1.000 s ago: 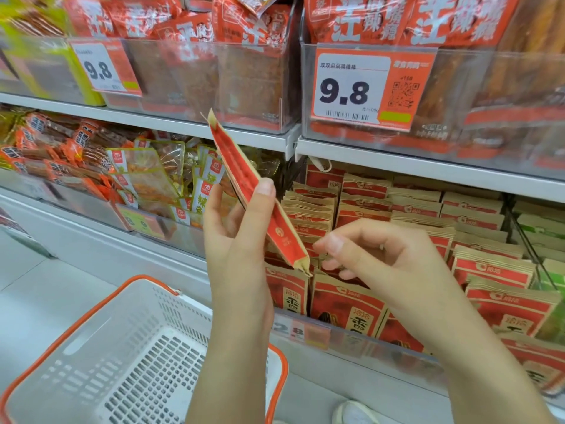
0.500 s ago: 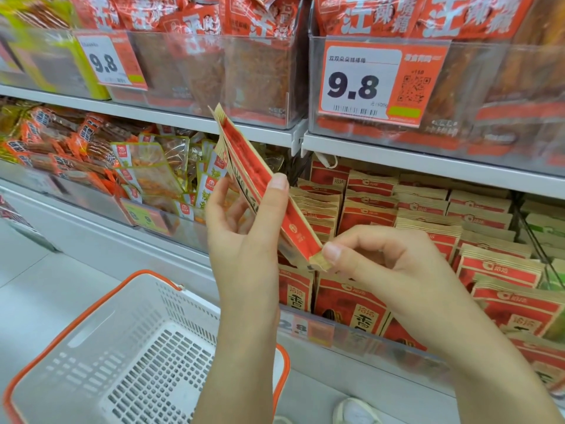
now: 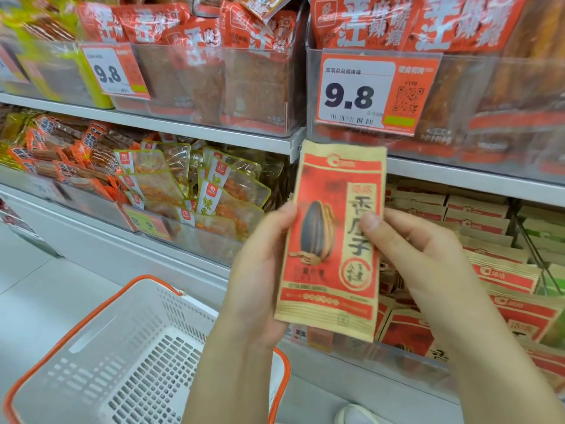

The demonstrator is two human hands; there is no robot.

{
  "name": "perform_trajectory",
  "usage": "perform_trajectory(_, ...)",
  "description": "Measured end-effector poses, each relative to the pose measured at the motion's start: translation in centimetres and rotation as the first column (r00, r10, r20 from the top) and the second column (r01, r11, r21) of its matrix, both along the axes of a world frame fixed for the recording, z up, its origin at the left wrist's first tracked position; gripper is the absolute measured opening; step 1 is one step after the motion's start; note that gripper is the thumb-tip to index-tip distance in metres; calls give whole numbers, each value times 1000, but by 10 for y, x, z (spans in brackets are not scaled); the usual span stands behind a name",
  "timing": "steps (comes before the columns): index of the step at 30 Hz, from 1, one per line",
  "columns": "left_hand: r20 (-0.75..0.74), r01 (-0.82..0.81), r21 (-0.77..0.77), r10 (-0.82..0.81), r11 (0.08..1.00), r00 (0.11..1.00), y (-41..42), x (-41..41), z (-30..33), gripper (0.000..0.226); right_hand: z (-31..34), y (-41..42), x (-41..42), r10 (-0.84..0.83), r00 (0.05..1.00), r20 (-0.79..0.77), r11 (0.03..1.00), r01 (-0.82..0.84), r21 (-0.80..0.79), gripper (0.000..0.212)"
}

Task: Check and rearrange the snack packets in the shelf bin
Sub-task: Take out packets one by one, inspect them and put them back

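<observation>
Your left hand (image 3: 260, 270) grips the left edge of a red sunflower-seed packet (image 3: 333, 237); your right hand (image 3: 419, 258) pinches its right edge, thumb on the front. Packet is upright, face toward you, at frame centre, in front of the shelf bin (image 3: 406, 356) of matching packets at lower right. White basket (image 3: 116, 356) sits lower left.

Shelf bin (image 3: 477, 228) at three o'clock is packed tight with upright packets — the overhanging shelf edge (image 3: 458, 179) crowds it above; the basket (image 3: 101, 347) at seven o'clock gapes open.
</observation>
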State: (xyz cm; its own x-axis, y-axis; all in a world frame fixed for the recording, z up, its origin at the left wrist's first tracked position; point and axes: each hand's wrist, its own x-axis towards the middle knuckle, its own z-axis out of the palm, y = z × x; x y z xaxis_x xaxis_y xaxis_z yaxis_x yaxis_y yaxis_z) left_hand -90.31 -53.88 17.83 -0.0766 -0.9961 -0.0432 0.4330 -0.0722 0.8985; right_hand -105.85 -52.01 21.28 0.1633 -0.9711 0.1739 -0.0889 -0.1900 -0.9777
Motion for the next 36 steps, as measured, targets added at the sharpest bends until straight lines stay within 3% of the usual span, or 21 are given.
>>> perform_trajectory(3,-44,-29,-40,27,999,999,1,-12,11,35,1,-1,-5,-44,999,14,998,43,54,27)
perform_trajectory(5,30,-61,-66,63,996,998,14,-14,8,26,1,-3,-9,-75,997,11,996,75,51,28)
perform_trajectory(8,135,-55,-81,66,995,989,17,-6,5,30,0,-3,-15,-88,996,25,995,87,56,27)
perform_trajectory(13,180,-12,-147,39,989,983,21,-13,11,24,2,-3,-18,-64,995,81,997,59,59,25)
perform_trajectory(20,212,-115,-204,158,972,964,22,-22,11,29,5,-3,-24,-57,987,151,998,52,34,25)
perform_trajectory(25,258,-216,-353,317,910,913,19,-35,13,17,5,-3,-29,-145,970,193,968,180,-175,15)
perform_trajectory(30,318,-168,-527,377,833,870,20,-56,19,27,12,4,-49,-238,955,175,882,288,-374,22)
perform_trajectory(36,430,-32,-488,272,872,861,11,-72,9,28,9,1,-76,-290,956,29,874,277,-400,18)
